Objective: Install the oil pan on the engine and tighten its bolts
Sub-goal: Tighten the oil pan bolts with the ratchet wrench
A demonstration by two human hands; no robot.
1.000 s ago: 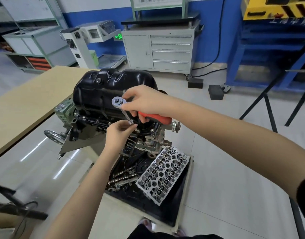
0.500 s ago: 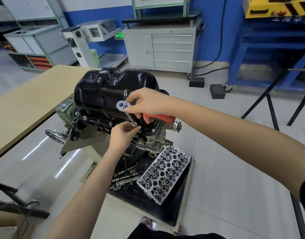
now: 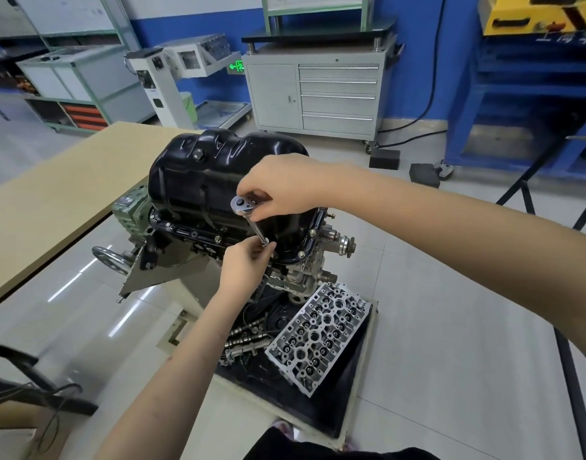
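Note:
The glossy black oil pan [image 3: 215,180] sits on top of the upturned engine [image 3: 298,273], with several bolts along its near flange [image 3: 198,232]. My right hand [image 3: 281,189] grips the ratchet wrench [image 3: 241,204] just behind its silver head; the handle is hidden under the hand. A thin extension bar [image 3: 257,231] runs down from the head to the flange. My left hand [image 3: 246,265] pinches the lower end of that bar at the pan's near edge, hiding the bolt there.
A cylinder head [image 3: 318,336] and camshafts [image 3: 248,336] lie on a black tray [image 3: 338,406] on the floor below the engine. A wooden table [image 3: 52,194] stands to the left, a grey tool cabinet [image 3: 318,94] behind, black stand legs [image 3: 523,184] to the right.
My right hand has slid up the wrench, covering the red handle that showed before. The wrench head has swung slightly right and down. My left hand stays at the bar's lower end.

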